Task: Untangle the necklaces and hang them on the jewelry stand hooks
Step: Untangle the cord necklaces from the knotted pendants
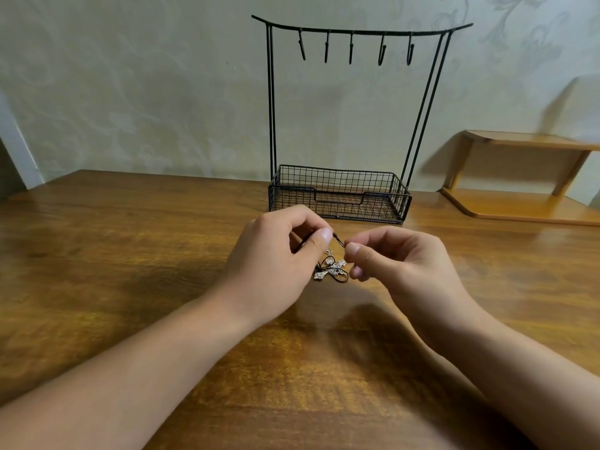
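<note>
Two bare forearms reached in over a wooden table (pixel 136 241) as a person worked at a small knot of necklaces (pixel 331 271), a bundle of dark cord and silver-toned pendants hanging between the hands, at or just above the tabletop. The left hand (pixel 279 258) pinched a strand of the cord between thumb and curled fingers; the right hand (pixel 399 258) pinched the same strand just beside it, fingers likewise curled in. How many necklaces made up the bundle could not be told. Beyond the hands stood the black wire jewelry stand (pixel 339 196), its basket base bare, and all five hooks (pixel 350 48) on the top bar hung unused. The risk from here appeared plain: pulling the two pinches apart too hard could cinch the knot tighter, or snap a fine cord or clasp.
</note>
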